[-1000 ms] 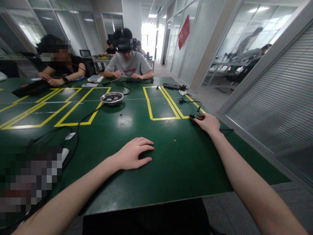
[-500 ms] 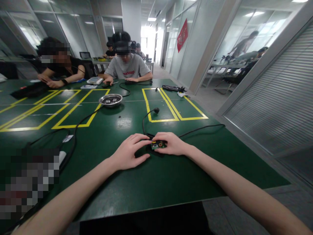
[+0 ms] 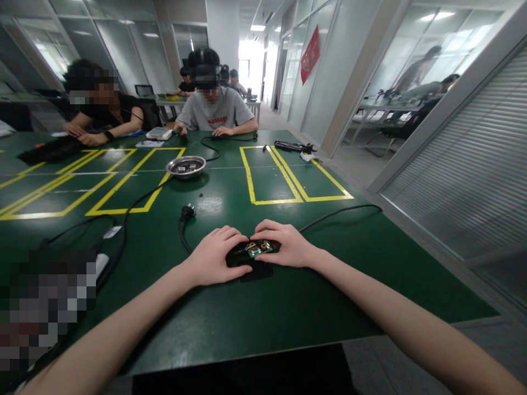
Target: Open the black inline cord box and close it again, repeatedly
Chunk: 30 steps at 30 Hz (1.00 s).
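The green table [image 3: 288, 310] stretches out before me, with a steel bowl [image 3: 187, 175] of metal parts farther back. Near me, my left hand [image 3: 214, 255] curls thumb and fingers around the left end of a black casing [image 3: 236, 258], and my right hand [image 3: 291, 246] grips its right end, so it sits between my 2 hands. A green circuit board [image 3: 258, 250] shows on it, exposed. Just beyond my left hand is a black plug [image 3: 188, 212].

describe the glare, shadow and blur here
Head view: pale glare on the table near the bowl; head view: soft shadow at the bowl's right; head view: far corridor end washed out to white; head view: board too soft for fine detail.
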Available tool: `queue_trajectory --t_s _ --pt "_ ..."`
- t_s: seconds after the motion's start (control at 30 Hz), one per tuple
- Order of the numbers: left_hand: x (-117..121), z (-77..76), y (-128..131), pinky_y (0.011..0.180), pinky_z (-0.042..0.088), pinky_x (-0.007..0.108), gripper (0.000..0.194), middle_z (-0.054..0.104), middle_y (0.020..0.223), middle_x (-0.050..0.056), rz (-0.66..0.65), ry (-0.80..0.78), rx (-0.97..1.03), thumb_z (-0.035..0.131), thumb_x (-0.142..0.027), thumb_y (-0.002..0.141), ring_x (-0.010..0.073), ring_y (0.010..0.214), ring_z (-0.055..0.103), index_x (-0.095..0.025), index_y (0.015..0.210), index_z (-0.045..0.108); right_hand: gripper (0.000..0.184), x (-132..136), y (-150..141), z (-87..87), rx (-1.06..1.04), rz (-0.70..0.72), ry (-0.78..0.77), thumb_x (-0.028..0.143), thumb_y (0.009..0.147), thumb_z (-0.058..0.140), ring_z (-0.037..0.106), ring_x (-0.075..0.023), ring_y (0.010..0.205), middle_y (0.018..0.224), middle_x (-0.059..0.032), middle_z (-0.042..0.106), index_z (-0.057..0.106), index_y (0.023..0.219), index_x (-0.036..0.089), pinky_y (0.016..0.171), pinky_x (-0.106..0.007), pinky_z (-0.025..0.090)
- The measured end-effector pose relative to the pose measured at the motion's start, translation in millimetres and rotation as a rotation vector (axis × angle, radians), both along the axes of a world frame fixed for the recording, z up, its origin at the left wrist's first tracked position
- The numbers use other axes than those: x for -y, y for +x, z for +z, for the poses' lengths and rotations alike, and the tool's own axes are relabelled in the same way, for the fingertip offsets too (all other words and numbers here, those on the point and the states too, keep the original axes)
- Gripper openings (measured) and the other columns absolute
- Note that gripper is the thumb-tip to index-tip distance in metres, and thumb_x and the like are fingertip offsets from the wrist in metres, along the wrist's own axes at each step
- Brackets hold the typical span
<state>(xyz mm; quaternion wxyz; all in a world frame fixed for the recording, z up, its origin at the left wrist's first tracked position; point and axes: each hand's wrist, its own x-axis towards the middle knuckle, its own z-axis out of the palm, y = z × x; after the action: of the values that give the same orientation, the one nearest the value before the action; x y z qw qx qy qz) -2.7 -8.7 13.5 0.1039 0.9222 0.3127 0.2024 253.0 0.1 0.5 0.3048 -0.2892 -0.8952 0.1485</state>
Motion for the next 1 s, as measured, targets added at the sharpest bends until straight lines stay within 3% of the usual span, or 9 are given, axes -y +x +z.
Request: queue_trajectory --t_s 0.13,0.27,0.43,0.53,0.67,0.87,1.0 --pt "0 -2.4 -2 0.099 0.051 0.048 0.051 0.067 0.126 0.013 0.037 -0.021 -0.021 0.071 -0.043 0.086 0.0325 0.115 0.062 -0.021 0.132 0.063 0.035 -7 9 5.4 0.073 -0.207 -0.011 0.05 0.082 0.083 0.072 -0.0215 0.085 0.097 -0.0065 0.075 0.076 0.102 0.022 0.075 -0.031 0.055" --pt "-3 -6.1 -3 0.109 0.047 0.054 0.057 0.063 0.138 0.014 0.077 -0.033 -0.03 0.068 -0.039 0.087 0.0349 0.127 0.058 -0.02 0.14 0.059 0.04 -17 23 6.3 0.196 -0.377 -0.134 0.057 0.075 0.086 0.069 -0.0208 0.071 0.077 -0.0033 0.073 0.077 0.088 0.021 0.064 -0.029 0.05" --pt "-8 -11.1 -7 0.116 0.041 0.055 0.062 0.059 0.147 0.015 0.103 -0.032 -0.043 0.068 -0.043 0.089 0.0353 0.136 0.054 -0.021 0.145 0.056 0.034 -25 38 2.4 0.017 -0.2 -0.281 0.03 0.083 0.074 0.07 -0.0176 0.082 0.108 -0.0079 0.077 0.074 0.115 0.017 0.068 -0.026 0.054" --pt "-10 -13.3 -9 0.118 0.041 0.054 0.064 0.058 0.15 0.015 0.109 -0.021 -0.054 0.068 -0.045 0.089 0.0344 0.138 0.053 -0.022 0.148 0.054 0.031 -26 39 2.3 0.029 -0.179 -0.268 0.021 0.088 0.064 0.068 -0.0161 0.076 0.102 -0.0078 0.076 0.074 0.117 0.016 0.067 -0.027 0.053" --pt "-14 -15.8 -10 0.119 0.04 0.053 0.07 0.054 0.155 0.015 0.118 -0.01 -0.053 0.067 -0.047 0.09 0.0343 0.141 0.051 -0.021 0.153 0.048 0.026 -22 32 4.6 0.116 -0.164 -0.166 0.023 0.095 0.063 0.068 -0.0186 0.078 0.094 -0.0074 0.075 0.077 0.117 0.018 0.074 -0.031 0.052" --pt "-20 -15.1 -12 0.117 0.044 0.053 0.073 0.057 0.152 0.017 0.08 -0.021 -0.03 0.067 -0.05 0.091 0.0344 0.138 0.055 -0.017 0.153 0.047 0.023 -11 3 -2.2 0.14 -0.181 -0.118 0.026 0.095 0.07 0.068 -0.0186 0.076 0.089 -0.0048 0.075 0.079 0.116 0.022 0.075 -0.03 0.051" --pt "-23 -9.4 -14 0.11 0.05 0.05 0.052 0.066 0.138 0.015 0.071 -0.037 0.06 0.06 -0.049 0.097 0.0306 0.127 0.062 -0.02 0.14 0.059 0.024 -8 -9 -8.4 0.127 -0.24 -0.092 0.028 0.096 0.07 0.068 -0.0184 0.076 0.09 -0.0054 0.074 0.079 0.117 0.021 0.074 -0.029 0.051"
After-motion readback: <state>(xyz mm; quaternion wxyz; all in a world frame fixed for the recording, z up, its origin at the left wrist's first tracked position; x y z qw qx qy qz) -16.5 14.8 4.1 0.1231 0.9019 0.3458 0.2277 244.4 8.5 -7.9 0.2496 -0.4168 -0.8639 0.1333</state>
